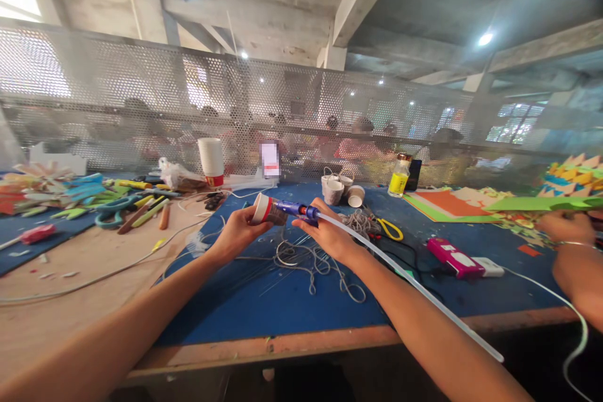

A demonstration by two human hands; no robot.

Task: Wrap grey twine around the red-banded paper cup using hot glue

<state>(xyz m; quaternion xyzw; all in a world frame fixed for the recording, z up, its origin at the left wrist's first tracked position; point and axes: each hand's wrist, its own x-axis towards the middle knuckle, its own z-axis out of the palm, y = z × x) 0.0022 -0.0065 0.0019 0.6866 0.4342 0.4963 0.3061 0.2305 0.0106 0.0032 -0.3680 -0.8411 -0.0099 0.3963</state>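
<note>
My left hand [241, 233] is closed around a paper cup [262, 208], tilted on its side with its white mouth toward the left. In my right hand [328, 232] is a blue hot glue gun [301, 210], its nozzle pointing left at the cup's side. Whether the nozzle touches the cup I cannot tell. A long translucent glue stick [405, 282] runs out of the gun's back along my right forearm. Below both hands, loose grey cord [301, 257] lies in loops on the blue mat [235, 314]. Small cord-wrapped cups [333, 190] stand behind my right hand.
A stack of paper cups [210, 160] stands at the back left, near teal scissors [111, 212]. Yellow-handled scissors [390, 230], a bottle with yellow label [398, 177] and a magenta box [455, 258] lie rightward. Another person's hand [570, 229] holds green paper at far right.
</note>
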